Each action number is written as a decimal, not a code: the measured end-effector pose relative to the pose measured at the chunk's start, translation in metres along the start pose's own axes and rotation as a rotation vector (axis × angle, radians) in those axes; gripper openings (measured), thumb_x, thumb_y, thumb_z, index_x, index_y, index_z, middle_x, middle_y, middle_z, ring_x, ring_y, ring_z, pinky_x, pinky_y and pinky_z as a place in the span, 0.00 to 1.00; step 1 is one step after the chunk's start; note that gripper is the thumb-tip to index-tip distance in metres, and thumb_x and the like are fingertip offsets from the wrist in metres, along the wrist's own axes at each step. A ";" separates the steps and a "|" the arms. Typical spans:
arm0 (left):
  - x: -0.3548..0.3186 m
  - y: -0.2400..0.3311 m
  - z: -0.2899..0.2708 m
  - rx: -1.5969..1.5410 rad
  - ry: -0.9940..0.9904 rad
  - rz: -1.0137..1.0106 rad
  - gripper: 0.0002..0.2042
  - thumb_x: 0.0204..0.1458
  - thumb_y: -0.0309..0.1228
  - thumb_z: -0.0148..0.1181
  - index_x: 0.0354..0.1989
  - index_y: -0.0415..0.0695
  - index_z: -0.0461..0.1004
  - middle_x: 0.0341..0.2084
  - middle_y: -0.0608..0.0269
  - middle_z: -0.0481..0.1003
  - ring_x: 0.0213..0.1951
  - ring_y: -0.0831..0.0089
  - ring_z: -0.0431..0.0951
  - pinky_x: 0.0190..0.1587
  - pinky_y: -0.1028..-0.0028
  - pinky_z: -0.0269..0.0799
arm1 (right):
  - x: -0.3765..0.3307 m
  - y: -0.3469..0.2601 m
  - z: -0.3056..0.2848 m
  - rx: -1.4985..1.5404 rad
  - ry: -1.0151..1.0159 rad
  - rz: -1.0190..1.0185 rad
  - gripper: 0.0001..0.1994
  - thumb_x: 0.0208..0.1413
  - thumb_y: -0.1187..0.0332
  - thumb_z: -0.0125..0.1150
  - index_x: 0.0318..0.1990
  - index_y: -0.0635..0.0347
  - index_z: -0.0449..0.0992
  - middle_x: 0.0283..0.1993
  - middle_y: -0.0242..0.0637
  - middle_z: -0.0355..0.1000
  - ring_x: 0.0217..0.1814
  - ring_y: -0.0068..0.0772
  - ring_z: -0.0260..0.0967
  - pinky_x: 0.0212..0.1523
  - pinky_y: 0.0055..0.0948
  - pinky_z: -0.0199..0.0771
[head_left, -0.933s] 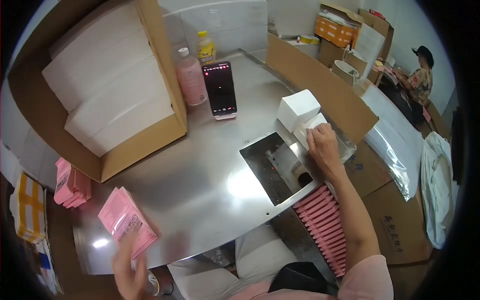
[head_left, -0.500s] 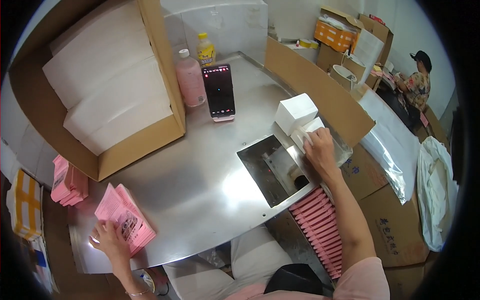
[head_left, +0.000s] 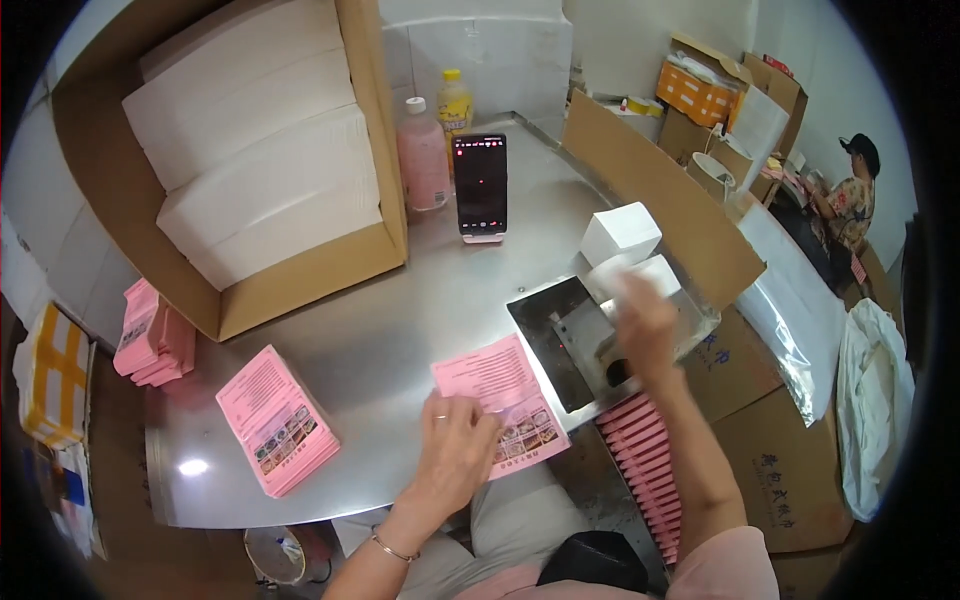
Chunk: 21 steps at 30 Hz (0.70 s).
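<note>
My left hand (head_left: 455, 450) rests flat on a single pink printed leaflet (head_left: 500, 400) lying near the front edge of the steel table (head_left: 400, 330). A stack of the same pink leaflets (head_left: 277, 420) lies to its left. My right hand (head_left: 645, 325), blurred, sits over a dark metal device (head_left: 580, 345) at the table's right edge, touching a small white box (head_left: 640, 280); whether it grips the box is unclear. A second white box (head_left: 620, 233) stands just behind.
A large cardboard carton of white stacks (head_left: 240, 170) fills the back left. A phone (head_left: 480, 185) stands upright beside a pink bottle (head_left: 423, 155) and a yellow bottle (head_left: 454, 100). A row of pink packs (head_left: 645, 455) lies below the table's right edge. Another person (head_left: 850, 200) works at far right.
My left hand left the leaflet stack at the front left and brought one leaflet to the table's middle front, pressing it flat. My right hand stayed at the device.
</note>
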<state>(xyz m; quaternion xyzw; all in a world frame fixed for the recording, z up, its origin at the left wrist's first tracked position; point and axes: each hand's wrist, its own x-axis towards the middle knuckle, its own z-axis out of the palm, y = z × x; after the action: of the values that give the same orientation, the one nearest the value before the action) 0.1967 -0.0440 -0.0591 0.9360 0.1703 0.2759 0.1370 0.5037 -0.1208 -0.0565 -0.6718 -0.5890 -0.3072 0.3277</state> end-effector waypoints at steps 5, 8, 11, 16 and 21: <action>-0.006 -0.017 -0.018 -0.124 -0.112 -0.091 0.33 0.34 0.36 0.71 0.54 0.40 0.73 0.59 0.42 0.63 0.61 0.44 0.62 0.62 0.53 0.58 | -0.046 -0.154 -0.029 0.499 -0.306 -0.506 0.18 0.48 0.73 0.57 0.50 0.63 0.76 0.48 0.43 0.73 0.51 0.47 0.73 0.67 0.68 0.53; 0.006 0.006 0.003 0.178 -0.030 -0.212 0.42 0.36 0.47 0.71 0.62 0.41 0.64 0.65 0.37 0.56 0.68 0.40 0.54 0.66 0.41 0.46 | -0.004 -0.122 0.021 0.162 -0.411 -0.331 0.18 0.45 0.69 0.60 0.46 0.63 0.77 0.44 0.44 0.74 0.47 0.44 0.73 0.65 0.71 0.52; 0.022 0.010 0.014 0.055 0.104 -0.362 0.44 0.38 0.49 0.71 0.63 0.39 0.62 0.67 0.36 0.54 0.68 0.38 0.51 0.66 0.37 0.39 | 0.038 -0.160 0.022 0.038 -0.926 -0.330 0.17 0.42 0.68 0.61 0.43 0.63 0.77 0.42 0.46 0.74 0.45 0.46 0.73 0.63 0.71 0.55; 0.001 -0.001 -0.001 0.369 -0.037 -0.235 0.30 0.47 0.49 0.63 0.59 0.51 0.72 0.62 0.45 0.63 0.63 0.39 0.57 0.57 0.43 0.54 | -0.007 -0.074 0.004 0.175 -0.287 -0.070 0.15 0.44 0.71 0.60 0.43 0.65 0.76 0.40 0.44 0.73 0.45 0.48 0.71 0.56 0.51 0.65; 0.011 0.007 0.006 0.377 -0.057 -0.367 0.29 0.47 0.49 0.62 0.58 0.51 0.73 0.56 0.48 0.64 0.51 0.47 0.63 0.51 0.54 0.56 | -0.001 0.033 -0.009 -0.366 -0.150 0.171 0.09 0.51 0.69 0.63 0.39 0.61 0.78 0.37 0.41 0.71 0.46 0.44 0.68 0.45 0.45 0.66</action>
<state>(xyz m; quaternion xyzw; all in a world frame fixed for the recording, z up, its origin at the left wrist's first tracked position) 0.2107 -0.0465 -0.0563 0.9060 0.3814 0.1832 0.0126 0.5365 -0.1314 -0.0547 -0.7885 -0.4869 -0.3295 0.1804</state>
